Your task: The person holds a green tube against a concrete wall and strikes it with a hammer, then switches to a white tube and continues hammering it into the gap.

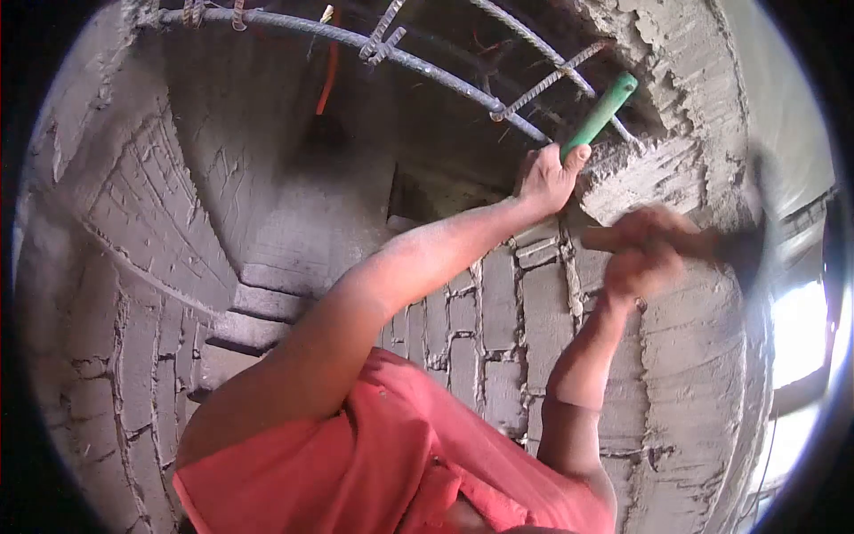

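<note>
My left hand is closed round a green chisel-like bar. The bar's rounded end points up and right, and its other end is hidden by my fist. Just beside the fist lies a rough, broken edge of concrete. Lower and to the right, my right hand grips the wooden handle of a hammer. Its long dark head is smeared by motion at the right, apart from the green bar. Both arms reach up from a red shirt.
Ribbed steel bars cross a dark opening above my left arm, near my left hand. An orange cable hangs inside it. Brickwork with rough mortar joints lies behind my arms. A bright window opening is at the far right.
</note>
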`<control>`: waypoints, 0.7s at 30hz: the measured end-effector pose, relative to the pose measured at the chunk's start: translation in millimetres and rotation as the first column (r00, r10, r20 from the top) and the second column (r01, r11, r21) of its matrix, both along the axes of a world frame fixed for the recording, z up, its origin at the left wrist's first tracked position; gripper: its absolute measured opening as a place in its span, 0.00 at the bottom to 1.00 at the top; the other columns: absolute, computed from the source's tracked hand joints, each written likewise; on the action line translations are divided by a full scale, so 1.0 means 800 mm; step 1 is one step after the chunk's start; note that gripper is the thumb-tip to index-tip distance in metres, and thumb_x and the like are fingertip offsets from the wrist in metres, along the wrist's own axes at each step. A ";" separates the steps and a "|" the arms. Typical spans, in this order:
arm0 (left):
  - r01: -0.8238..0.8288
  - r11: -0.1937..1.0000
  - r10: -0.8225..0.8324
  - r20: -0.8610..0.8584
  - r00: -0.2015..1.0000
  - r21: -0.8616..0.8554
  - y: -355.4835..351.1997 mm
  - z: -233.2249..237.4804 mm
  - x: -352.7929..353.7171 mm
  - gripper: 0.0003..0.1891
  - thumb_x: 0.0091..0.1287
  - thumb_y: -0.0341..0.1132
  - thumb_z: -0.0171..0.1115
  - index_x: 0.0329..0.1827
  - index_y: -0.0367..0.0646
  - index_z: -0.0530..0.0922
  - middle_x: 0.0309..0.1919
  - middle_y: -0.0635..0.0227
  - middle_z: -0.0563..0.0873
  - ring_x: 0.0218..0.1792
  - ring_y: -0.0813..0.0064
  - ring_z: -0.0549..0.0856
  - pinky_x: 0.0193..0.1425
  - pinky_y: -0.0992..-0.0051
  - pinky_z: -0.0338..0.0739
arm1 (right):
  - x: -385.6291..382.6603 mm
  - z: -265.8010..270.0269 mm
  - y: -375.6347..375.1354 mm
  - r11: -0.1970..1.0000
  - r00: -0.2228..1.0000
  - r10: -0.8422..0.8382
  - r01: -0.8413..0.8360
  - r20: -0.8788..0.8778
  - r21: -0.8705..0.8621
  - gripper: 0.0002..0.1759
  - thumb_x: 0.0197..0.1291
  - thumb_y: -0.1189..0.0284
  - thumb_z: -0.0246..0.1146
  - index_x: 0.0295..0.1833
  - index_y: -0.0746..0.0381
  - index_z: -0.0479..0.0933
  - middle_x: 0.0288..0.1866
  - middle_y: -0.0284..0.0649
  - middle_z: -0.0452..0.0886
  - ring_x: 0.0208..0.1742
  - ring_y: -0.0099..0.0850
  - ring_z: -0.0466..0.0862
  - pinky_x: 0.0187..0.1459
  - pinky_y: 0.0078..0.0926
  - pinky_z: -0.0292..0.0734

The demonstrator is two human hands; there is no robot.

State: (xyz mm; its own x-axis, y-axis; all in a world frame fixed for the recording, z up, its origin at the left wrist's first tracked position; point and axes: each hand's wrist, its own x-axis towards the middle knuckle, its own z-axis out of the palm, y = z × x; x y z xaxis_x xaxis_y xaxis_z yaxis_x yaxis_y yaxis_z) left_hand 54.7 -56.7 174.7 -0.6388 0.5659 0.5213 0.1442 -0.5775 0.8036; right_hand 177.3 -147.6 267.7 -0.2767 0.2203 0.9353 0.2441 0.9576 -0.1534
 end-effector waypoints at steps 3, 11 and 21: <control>-0.020 0.999 0.019 0.029 0.999 0.047 0.001 -0.001 0.000 0.39 0.69 0.68 0.49 0.29 0.31 0.78 0.23 0.40 0.78 0.33 0.37 0.82 0.34 0.53 0.73 | 0.012 0.036 -0.059 0.778 0.772 0.628 -0.624 -0.096 0.076 0.36 0.63 0.33 0.51 0.28 0.59 0.70 0.23 0.33 0.70 0.24 0.29 0.69 0.30 0.32 0.68; -0.060 0.998 0.060 0.006 0.998 0.024 0.007 0.015 -0.010 0.39 0.67 0.69 0.50 0.29 0.33 0.80 0.24 0.41 0.81 0.33 0.41 0.84 0.34 0.53 0.75 | 0.001 -0.021 0.065 0.968 0.965 -0.100 0.151 0.240 -0.203 0.35 0.72 0.41 0.42 0.30 0.62 0.73 0.25 0.37 0.75 0.28 0.31 0.76 0.30 0.34 0.73; 0.001 1.000 -0.001 -0.016 1.000 0.028 0.005 0.000 -0.005 0.43 0.67 0.72 0.45 0.29 0.30 0.77 0.25 0.39 0.80 0.34 0.36 0.82 0.36 0.51 0.72 | 0.011 -0.045 0.087 0.940 0.999 -0.009 0.021 -0.038 0.341 0.11 0.62 0.66 0.60 0.31 0.62 0.72 0.23 0.42 0.74 0.28 0.42 0.77 0.34 0.44 0.71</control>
State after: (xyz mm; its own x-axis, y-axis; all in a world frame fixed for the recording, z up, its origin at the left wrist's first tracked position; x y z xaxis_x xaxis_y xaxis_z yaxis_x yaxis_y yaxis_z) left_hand 50.9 -52.9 174.7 -0.6293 0.5515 0.5475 0.1565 -0.6001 0.7844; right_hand 185.7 -78.1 231.9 -0.2410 -0.1096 0.9643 0.2591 0.9503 0.1727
